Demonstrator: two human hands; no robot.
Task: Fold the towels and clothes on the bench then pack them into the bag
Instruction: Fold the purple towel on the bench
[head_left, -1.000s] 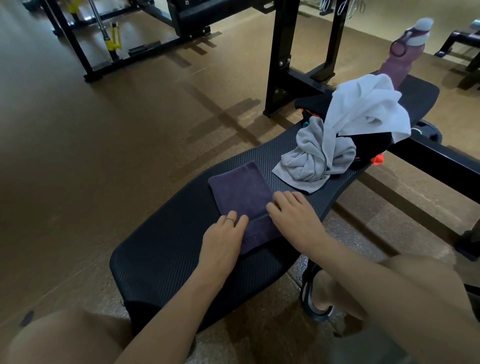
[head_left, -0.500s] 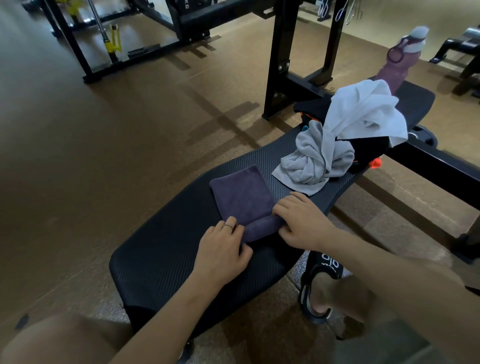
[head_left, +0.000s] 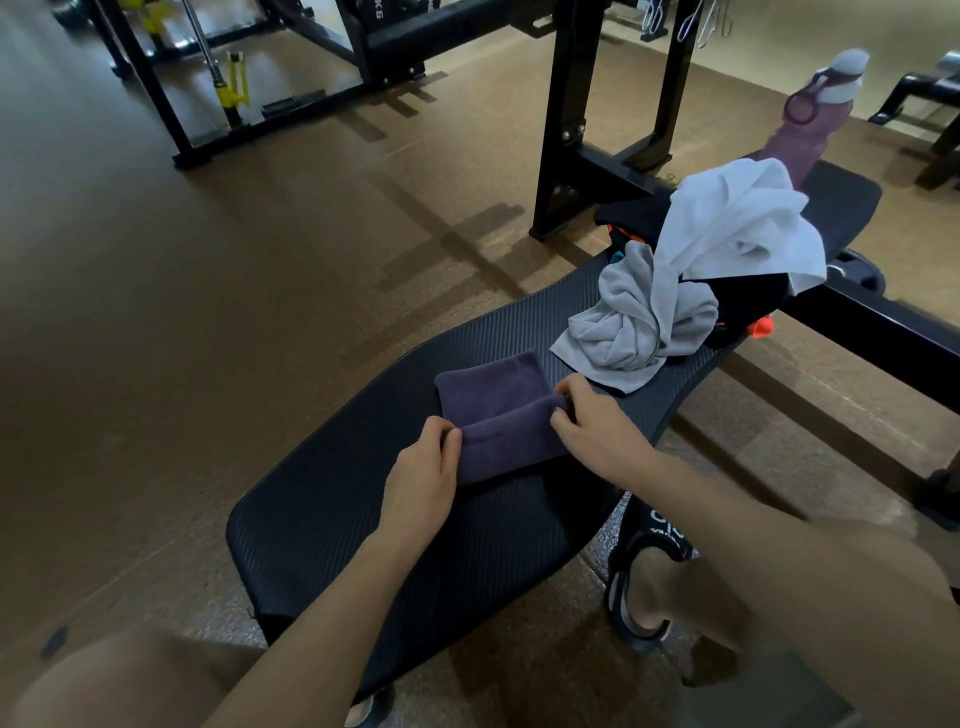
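Note:
A small dark purple towel lies on the black bench, its near half doubled over the far half. My left hand pinches the left end of the raised fold. My right hand pinches the right end. Farther along the bench a crumpled grey towel lies against a white garment. Both are draped over a black bag with orange trim, mostly hidden beneath them.
A pink water bottle stands at the bench's far end. Black rack posts rise behind the bench, with more gym frames at the back left. My sandalled foot is on the brown floor to the right of the bench.
Both hands went from pressing flat on the towel's near edge to pinching it. They lifted that edge and carried it away from me over the towel.

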